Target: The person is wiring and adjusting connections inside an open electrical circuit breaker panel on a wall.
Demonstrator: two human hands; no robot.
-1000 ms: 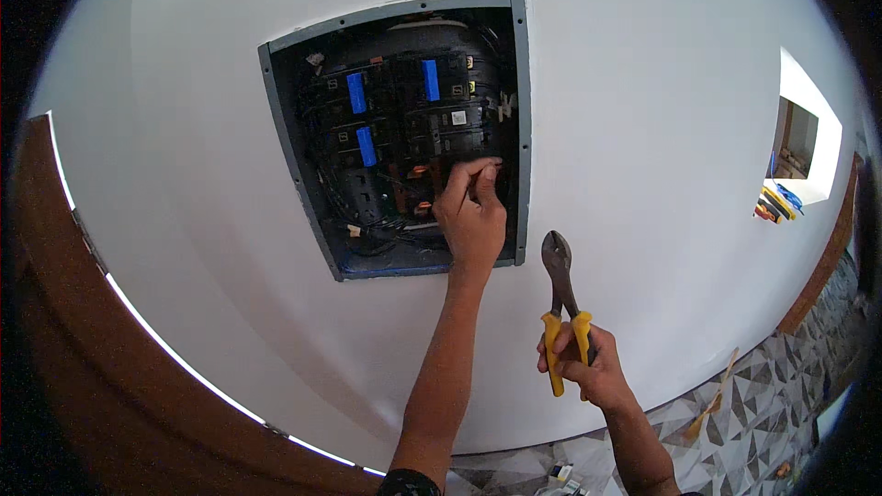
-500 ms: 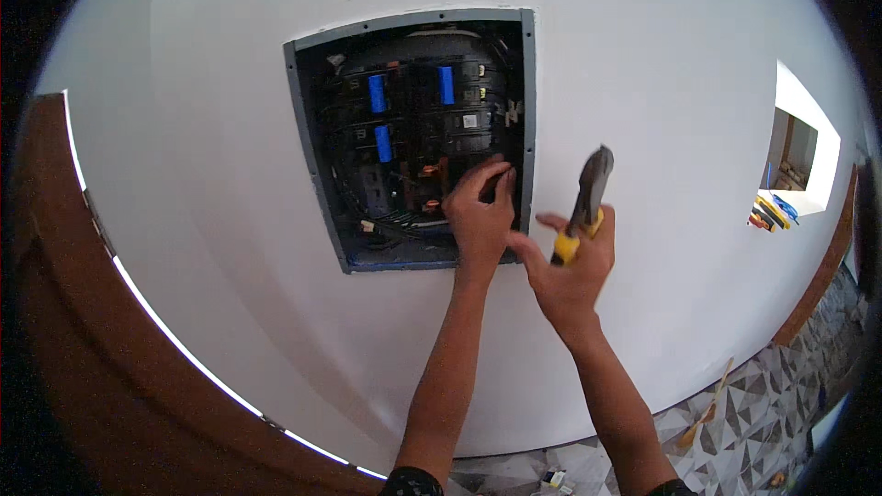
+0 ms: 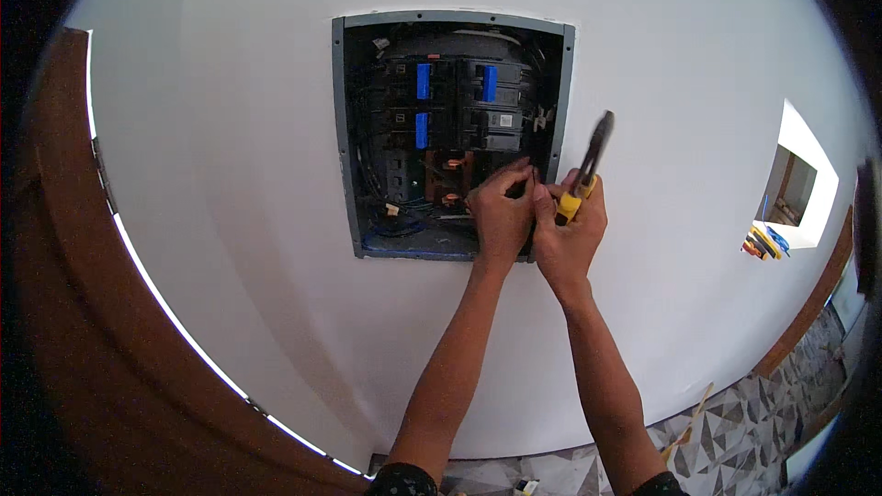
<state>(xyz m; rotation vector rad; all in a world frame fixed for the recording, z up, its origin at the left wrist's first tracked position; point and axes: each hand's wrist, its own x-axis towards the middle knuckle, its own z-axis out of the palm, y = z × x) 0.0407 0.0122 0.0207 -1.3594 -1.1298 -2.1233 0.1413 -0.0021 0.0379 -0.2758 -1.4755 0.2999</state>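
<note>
In the head view, both hands work close together at the lower right corner of a grey-framed wall box (image 3: 339, 138). The left hand (image 3: 502, 220) reaches into it, thumb and forefinger brought together; whether anything thin is pinched there is too dark to tell. Just beside it, the right hand (image 3: 570, 234) grasps yellow-handled pliers (image 3: 585, 168) against the palm, their dark head pointing up and away, while its thumb and finger come up to the left fingertips, touching or nearly so.

Above and left of the hands, black breakers (image 3: 501, 119) sit in rows in the upper part of the box, with blue pieces (image 3: 423, 81) on three of them. Just left of the left hand, copper contacts (image 3: 451, 164) lie exposed, and beyond them loose dark wires (image 3: 404, 220) gather at the bottom. By the look of it, the upper rows are fitted, while the lower part is unfinished: contacts uncovered, wires loose and no cover over the box. The state of the spot behind the fingers cannot be told.

Well right of the right hand, more hand tools (image 3: 764, 242) lie at a wall opening (image 3: 802, 235); far below the hands is patterned floor (image 3: 730, 418).
</note>
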